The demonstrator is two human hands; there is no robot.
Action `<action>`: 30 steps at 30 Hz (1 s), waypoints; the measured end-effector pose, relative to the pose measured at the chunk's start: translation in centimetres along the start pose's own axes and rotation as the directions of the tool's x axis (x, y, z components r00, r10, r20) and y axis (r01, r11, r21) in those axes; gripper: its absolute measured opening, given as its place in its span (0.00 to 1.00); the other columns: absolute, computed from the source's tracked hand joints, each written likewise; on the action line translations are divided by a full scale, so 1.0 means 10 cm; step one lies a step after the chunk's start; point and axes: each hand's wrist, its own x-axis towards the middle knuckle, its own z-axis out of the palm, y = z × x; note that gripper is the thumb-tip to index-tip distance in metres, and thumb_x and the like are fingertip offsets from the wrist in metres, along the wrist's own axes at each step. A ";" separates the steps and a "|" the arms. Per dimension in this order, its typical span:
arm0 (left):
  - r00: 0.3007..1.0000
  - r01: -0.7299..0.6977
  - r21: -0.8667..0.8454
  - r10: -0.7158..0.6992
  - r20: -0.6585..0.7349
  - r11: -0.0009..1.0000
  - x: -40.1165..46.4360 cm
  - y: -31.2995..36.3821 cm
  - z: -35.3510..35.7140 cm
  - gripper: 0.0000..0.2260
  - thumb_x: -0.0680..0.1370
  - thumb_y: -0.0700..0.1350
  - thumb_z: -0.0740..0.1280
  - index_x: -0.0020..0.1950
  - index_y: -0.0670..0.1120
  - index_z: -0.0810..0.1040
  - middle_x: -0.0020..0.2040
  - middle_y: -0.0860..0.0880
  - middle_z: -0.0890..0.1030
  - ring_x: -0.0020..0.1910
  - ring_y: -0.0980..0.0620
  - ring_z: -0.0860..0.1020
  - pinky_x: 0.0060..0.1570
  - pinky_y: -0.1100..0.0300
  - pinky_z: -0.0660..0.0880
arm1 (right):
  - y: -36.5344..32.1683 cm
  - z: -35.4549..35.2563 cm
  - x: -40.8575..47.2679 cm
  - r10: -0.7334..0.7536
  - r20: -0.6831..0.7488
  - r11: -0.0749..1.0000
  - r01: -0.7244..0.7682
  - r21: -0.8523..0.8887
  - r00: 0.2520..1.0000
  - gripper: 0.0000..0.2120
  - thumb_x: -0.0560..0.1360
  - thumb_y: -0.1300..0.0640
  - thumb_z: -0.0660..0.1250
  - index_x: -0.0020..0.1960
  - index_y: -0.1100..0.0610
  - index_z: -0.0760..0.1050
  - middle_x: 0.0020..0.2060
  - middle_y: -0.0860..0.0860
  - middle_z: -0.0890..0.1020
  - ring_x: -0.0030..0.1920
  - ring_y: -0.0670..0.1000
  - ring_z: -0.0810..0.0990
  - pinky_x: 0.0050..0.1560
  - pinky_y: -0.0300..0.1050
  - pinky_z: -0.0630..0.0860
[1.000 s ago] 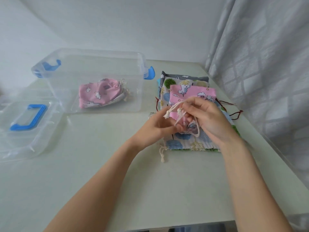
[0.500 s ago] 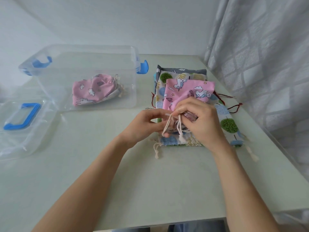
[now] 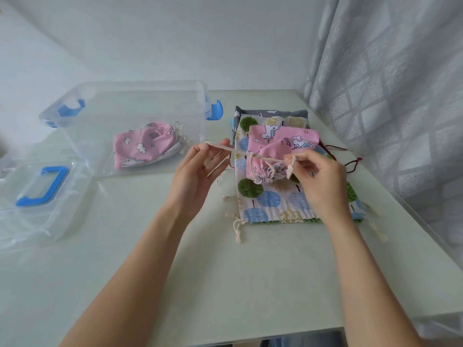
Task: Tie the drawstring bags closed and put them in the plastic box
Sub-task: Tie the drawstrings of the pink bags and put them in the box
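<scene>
Hands (image 3: 198,169) (image 3: 318,181) pinch drawstring (image 3: 265,159) ends, pulled apart over pink bag (image 3: 280,144).

A home room, most likely: a pale table (image 3: 225,271) sits in a plain white-walled corner, with a grey checked curtain (image 3: 390,83) filling the frame's right.

Both hands (image 3: 198,169) (image 3: 318,181) raised, apart, fingers pinched.

lid (image 3: 37,196): cut off at left edge | grey bag (image 3: 270,113): mostly hidden under tree-print bag (image 3: 273,196) | right hand (image 3: 318,181) fingertips: motion-blurred | curtain (image 3: 400,96): cropped right
</scene>
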 end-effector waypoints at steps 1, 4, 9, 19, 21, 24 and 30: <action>0.999 0.026 -0.098 -0.024 0.025 0.995 -0.01 0.01 0.02 0.09 0.81 0.42 0.56 0.43 0.45 0.71 0.47 0.47 0.84 0.52 0.50 0.82 0.58 0.55 0.76 | 0.00 0.00 0.00 0.057 0.008 0.998 -0.057 0.025 0.998 0.03 0.74 0.59 0.68 0.46 0.57 0.81 0.41 0.50 0.84 0.42 0.44 0.82 0.47 0.36 0.77; 0.997 0.067 -0.181 -0.060 0.045 0.981 -0.02 0.02 0.04 0.10 0.81 0.43 0.55 0.41 0.46 0.69 0.32 0.52 0.79 0.40 0.53 0.82 0.51 0.56 0.79 | -0.04 -0.03 0.01 0.264 0.029 0.928 -0.262 0.266 0.964 0.07 0.75 0.53 0.67 0.47 0.56 0.80 0.43 0.49 0.84 0.44 0.47 0.83 0.49 0.38 0.77; 0.992 0.123 0.091 -0.124 0.010 0.988 -0.03 -0.02 0.03 0.10 0.80 0.40 0.55 0.39 0.46 0.66 0.25 0.55 0.62 0.22 0.59 0.62 0.45 0.60 0.79 | -0.06 -0.06 0.01 0.370 -0.017 0.853 -0.332 0.403 0.929 0.08 0.78 0.54 0.64 0.47 0.57 0.79 0.38 0.48 0.84 0.41 0.46 0.84 0.39 0.35 0.76; 0.996 0.060 0.752 0.007 -0.086 0.656 -0.04 -0.14 -0.08 0.07 0.78 0.38 0.62 0.41 0.44 0.73 0.30 0.50 0.68 0.26 0.57 0.67 0.33 0.61 0.79 | 0.19 -0.12 -0.02 0.368 0.000 0.917 -0.363 -0.163 0.930 0.16 0.75 0.48 0.66 0.31 0.52 0.75 0.29 0.50 0.82 0.34 0.52 0.81 0.45 0.52 0.78; 0.999 -0.033 0.848 0.019 0.026 0.529 -0.08 -0.17 -0.10 0.02 0.77 0.42 0.66 0.45 0.49 0.76 0.36 0.49 0.74 0.33 0.54 0.73 0.38 0.60 0.79 | 0.22 -0.12 -0.04 0.373 -0.010 0.840 -0.342 -0.420 0.928 0.22 0.72 0.41 0.67 0.30 0.57 0.75 0.29 0.53 0.81 0.33 0.54 0.80 0.39 0.48 0.76; 0.983 -0.179 0.921 0.019 0.183 0.347 -0.09 -0.17 -0.13 0.06 0.72 0.47 0.72 0.46 0.55 0.79 0.44 0.53 0.77 0.37 0.55 0.76 0.44 0.60 0.75 | 0.17 -0.13 -0.04 0.250 -0.023 0.892 -0.239 -0.385 0.968 0.24 0.69 0.39 0.68 0.30 0.59 0.71 0.26 0.50 0.78 0.29 0.51 0.73 0.34 0.47 0.70; 0.957 -0.288 0.951 -0.003 0.290 0.109 -0.13 -0.15 -0.12 0.07 0.66 0.56 0.75 0.40 0.59 0.80 0.42 0.59 0.78 0.44 0.59 0.75 0.47 0.59 0.72 | 0.01 0.01 -0.12 0.044 0.505 0.993 0.017 -0.117 0.862 0.08 0.65 0.53 0.77 0.38 0.50 0.78 0.38 0.45 0.82 0.40 0.42 0.79 0.43 0.37 0.75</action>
